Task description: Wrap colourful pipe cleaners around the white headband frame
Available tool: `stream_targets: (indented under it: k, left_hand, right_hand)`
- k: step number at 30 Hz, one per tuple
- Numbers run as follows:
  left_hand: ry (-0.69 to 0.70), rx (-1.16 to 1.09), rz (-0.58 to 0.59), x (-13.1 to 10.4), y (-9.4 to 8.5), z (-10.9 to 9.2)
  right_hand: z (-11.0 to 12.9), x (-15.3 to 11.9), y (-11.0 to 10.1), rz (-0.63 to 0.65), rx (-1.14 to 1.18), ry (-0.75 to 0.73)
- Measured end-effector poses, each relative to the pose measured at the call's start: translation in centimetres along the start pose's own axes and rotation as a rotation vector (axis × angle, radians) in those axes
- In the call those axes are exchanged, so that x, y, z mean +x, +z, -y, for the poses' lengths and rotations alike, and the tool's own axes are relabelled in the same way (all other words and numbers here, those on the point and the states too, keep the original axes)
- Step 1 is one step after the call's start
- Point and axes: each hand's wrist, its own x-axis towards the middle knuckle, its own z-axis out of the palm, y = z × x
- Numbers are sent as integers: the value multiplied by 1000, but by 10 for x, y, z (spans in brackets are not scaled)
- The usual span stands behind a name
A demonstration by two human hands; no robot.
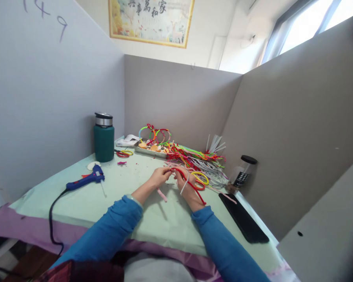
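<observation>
Over the middle of the table, my left hand (160, 176) and my right hand (184, 184) meet with their fingertips pinched together. Between them is a red pipe cleaner (195, 188), whose long end runs down across my right hand toward the wrist. A thin white strand (187, 182) curves over the back of that same hand. Below my left hand a pale pink pipe cleaner (162, 195) sticks out; where its upper end goes is hidden. Scissors with yellow and orange handles (204, 178) lie just right of my right hand.
At the left are a blue glue gun (85, 179) with its cord, a green bottle (104, 143) and red-yellow scissors (124, 153). Behind my hands, a tray (153, 152) adjoins a heap of pipe cleaners (198, 156). A black flat object (244, 219) and a jar (242, 174) are at right.
</observation>
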Motion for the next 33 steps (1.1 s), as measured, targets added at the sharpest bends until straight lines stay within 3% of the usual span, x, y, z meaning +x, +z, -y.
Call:
stream_targets:
  k: [5, 10, 14, 19, 23, 27, 33]
  left_hand:
    - [-9, -24, -7, -1, 0, -4]
    - [-89, -95, -86, 1, -3, 1]
    - [-241, -272, -124, 1, -11, -4]
    - [-393, -440, 6, -4, -20, -21]
    - [-398, -381, 176, -7, -18, -23]
    - [-403, -339, 214, -9, -11, -19]
    - [-278, -260, 289, -10, -6, -16]
  right_hand:
    - [-3, 0, -1, 24, 22, -76]
    - [-14, 1, 2, 70, -75, -211]
    - [-19, 3, 0, 112, -143, -235]
    - [-26, 7, -6, 54, -85, -109]
    - [-32, 13, -7, 53, 169, 179]
    - [-31, 16, -10, 154, 423, 417]
    - [-22, 13, -15, 330, 439, 414]
